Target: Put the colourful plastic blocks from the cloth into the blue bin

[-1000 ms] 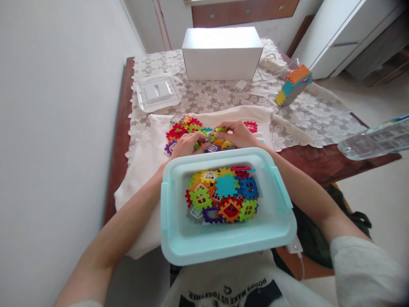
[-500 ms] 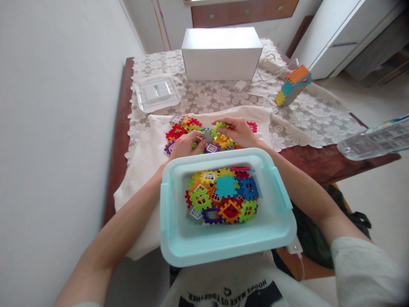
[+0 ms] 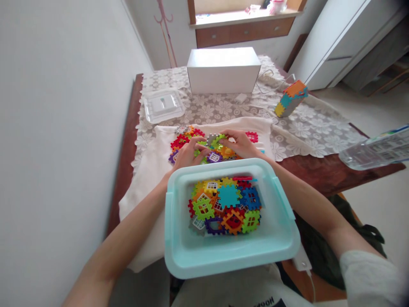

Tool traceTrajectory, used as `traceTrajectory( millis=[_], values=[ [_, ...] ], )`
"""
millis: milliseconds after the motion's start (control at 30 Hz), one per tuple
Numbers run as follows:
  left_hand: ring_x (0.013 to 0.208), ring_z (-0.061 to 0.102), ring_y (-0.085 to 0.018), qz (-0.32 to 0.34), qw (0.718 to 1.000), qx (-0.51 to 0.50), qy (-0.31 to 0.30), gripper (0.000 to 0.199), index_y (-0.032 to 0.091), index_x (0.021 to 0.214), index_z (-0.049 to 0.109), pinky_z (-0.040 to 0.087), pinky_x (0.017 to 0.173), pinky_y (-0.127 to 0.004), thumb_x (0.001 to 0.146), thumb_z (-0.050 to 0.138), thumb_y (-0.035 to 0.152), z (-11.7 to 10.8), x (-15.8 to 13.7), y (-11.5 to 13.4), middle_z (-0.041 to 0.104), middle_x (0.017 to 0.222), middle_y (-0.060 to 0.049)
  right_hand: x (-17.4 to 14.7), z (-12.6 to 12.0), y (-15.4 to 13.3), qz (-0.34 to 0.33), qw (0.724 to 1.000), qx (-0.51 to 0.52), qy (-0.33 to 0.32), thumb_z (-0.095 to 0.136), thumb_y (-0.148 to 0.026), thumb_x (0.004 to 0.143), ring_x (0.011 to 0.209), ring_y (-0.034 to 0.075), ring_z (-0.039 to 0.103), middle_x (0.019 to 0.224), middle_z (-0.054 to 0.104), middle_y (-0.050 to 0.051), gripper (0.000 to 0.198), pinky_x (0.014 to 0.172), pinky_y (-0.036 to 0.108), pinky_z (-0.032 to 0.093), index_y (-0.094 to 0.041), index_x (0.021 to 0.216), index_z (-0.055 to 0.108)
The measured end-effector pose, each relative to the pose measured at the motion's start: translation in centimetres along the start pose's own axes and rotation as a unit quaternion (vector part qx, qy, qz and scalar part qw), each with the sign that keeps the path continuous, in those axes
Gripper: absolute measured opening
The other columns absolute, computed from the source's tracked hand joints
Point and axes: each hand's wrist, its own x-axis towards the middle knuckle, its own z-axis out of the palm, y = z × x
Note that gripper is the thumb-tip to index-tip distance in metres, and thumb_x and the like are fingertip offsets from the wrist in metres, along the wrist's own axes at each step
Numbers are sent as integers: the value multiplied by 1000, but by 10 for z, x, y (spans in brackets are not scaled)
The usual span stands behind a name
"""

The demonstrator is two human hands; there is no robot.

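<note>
**Two hands joining interlocking tiles above a loose pile**

The right hand (image 3: 240, 144) pinches a green tile (image 3: 218, 141) between thumb and fingertips; the left hand (image 3: 188, 153) closes on a grey tile (image 3: 212, 138), pressing its toothed edge against the green one. Half a second ago the two pieces were a little apart, with the green tile lifted clear in the right hand. They now meet edge to edge over the pile of loose tiles (image 3: 187, 140), so the work in hand appears to have passed from picking to joining. Whether the teeth are fully seated cannot be told.

Both hands work just beyond the far rim of the turquoise bin (image 3: 179, 251), which rests toward the person's lap and holds a heap of tiles (image 3: 225, 204). The wrists pass close over that rim, leaving little room to draw back. The pile lies on a white cloth (image 3: 150, 166) spread over the lace-covered table (image 3: 306, 123). To the left the bare table edge runs beside the wall. Farther off stand a clear lid (image 3: 163, 104), a white box (image 3: 223, 70) and an assembled tile block (image 3: 291, 98), all well apart from the hands; open cloth remains to the right of the pile.
</note>
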Motion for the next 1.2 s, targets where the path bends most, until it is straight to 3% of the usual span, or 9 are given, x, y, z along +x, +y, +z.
traceTrajectory(
  millis=[167,367,467,667,833,967,1033,1133,1200],
  values=[
    [119,82,-27,46,997,15,56,30,29,136,68,62,113,-49,111,61,44,-3,1,3,88,121,-7,4,-24,-13,-44,978,195,67,89,-69,89,94,25,75,96,79,3,41,94,43,66,-31,99,78],
    [140,73,-32,64,992,83,66,36,22,138,73,56,126,-55,107,65,39,-5,0,4,82,141,-14,-4,-43,-48,-114,950,184,-228,91,-54,97,123,25,74,128,79,10,32,110,41,60,-24,108,89],
    [147,69,-33,77,991,98,52,39,19,143,72,52,131,-59,110,59,36,-5,0,1,81,146,-15,-2,-40,-47,-83,949,159,-258,87,-57,101,126,24,73,142,77,12,40,112,39,57,-22,119,89],
    [151,69,-34,57,990,122,33,45,21,146,74,43,141,-64,103,65,28,-2,1,-6,80,151,-14,-3,-32,-37,-32,943,191,-269,87,-57,100,122,25,75,143,79,13,38,111,39,57,-19,99,92],
    [143,75,-35,44,990,132,27,44,22,141,76,42,141,-66,98,70,26,-1,0,-7,84,142,-13,-5,-31,-46,-74,903,274,-324,94,-55,93,140,31,71,150,79,12,28,128,49,47,-27,94,95],
    [138,77,-35,45,990,125,44,40,22,138,75,44,138,-67,98,70,25,0,-1,-9,85,140,-13,-3,-34,-51,-94,896,250,-354,94,-63,90,150,35,67,154,78,11,33,133,54,42,-30,94,95],
    [133,79,-35,50,990,125,49,40,21,137,75,46,136,-68,97,71,23,0,-1,-11,86,136,-13,-2,-31,-44,-77,914,217,-334,85,-74,95,144,35,71,150,80,13,48,129,53,48,-28,104,96],
    [121,82,-34,65,988,129,55,34,21,130,77,54,128,-66,98,68,17,-2,0,-15,88,124,-12,1,-19,-23,-31,978,143,-148,70,-77,104,125,29,78,137,84,14,63,113,46,61,-25,134,87],
    [116,82,-32,81,986,128,70,29,22,123,79,61,117,-61,101,62,15,-3,0,-17,88,118,-11,3,-10,-9,-26,998,-5,-58,76,-69,104,130,31,76,141,82,16,62,116,50,60,-26,148,79]
  ],
)
